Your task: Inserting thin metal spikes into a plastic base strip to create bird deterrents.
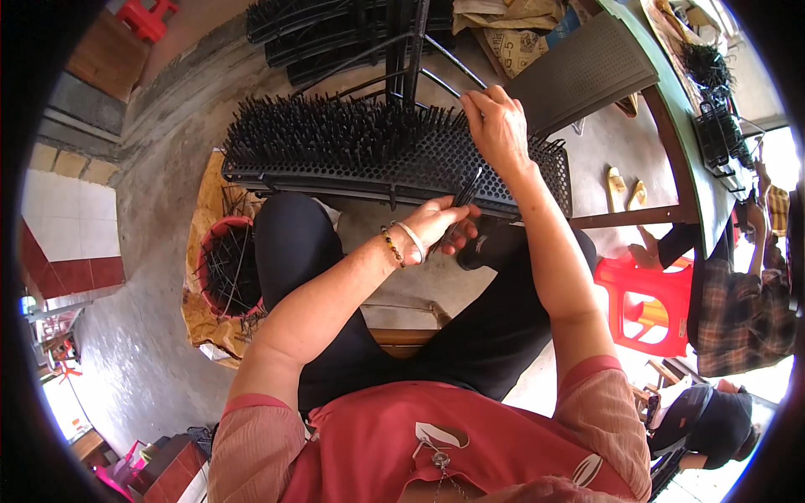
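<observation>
A black perforated tray (520, 194) lies across my knees, most of its holes filled with upright thin black rods (335, 134). My left hand (440, 220), with a bead bracelet and a white bangle at the wrist, is closed around a small bundle of loose black rods (466, 197) at the tray's near edge. My right hand (496, 121) hovers over the tray's right part, fingers pinched on a single thin rod that points down at the holes. The tray's right end still shows bare holes.
A red bucket (228, 268) of loose black rods stands on brown paper at my left. More filled trays (335, 33) are stacked ahead on the concrete floor. A red plastic stool (650, 302) and a seated person in a plaid shirt (746, 314) are on the right by a green table (679, 126).
</observation>
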Available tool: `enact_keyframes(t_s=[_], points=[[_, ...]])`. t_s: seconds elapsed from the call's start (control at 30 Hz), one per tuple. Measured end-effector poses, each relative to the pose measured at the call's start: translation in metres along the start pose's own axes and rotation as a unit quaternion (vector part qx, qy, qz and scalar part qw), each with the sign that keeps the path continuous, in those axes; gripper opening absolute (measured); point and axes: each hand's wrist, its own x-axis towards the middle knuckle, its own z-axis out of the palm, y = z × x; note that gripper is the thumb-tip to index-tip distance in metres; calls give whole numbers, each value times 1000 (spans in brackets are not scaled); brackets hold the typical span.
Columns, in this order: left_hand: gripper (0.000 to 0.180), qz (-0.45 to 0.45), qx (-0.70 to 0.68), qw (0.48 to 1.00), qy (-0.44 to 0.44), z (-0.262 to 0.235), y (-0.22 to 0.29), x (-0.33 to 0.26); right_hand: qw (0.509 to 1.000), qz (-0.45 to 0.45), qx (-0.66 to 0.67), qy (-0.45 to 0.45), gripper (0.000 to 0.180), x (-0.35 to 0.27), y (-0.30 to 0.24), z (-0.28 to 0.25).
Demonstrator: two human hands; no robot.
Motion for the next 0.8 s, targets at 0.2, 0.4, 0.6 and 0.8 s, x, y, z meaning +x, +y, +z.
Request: enact_keyframes(t_s=[0.2, 0.4, 0.6, 0.8], points=[[25, 12, -3, 1000, -20, 2, -1, 0, 999, -11, 4, -41, 18, -3, 6, 8], [28, 79, 1, 996, -31, 0, 3, -2, 974, 71, 193, -97, 30, 0, 10, -23], [29, 102, -5, 994, -49, -1, 5, -3, 855, 180, 349, -339, 32, -18, 8, -38], [27, 90, 3, 995, -41, 3, 2, -4, 825, 254, 461, -207, 24, -12, 1, -46]])
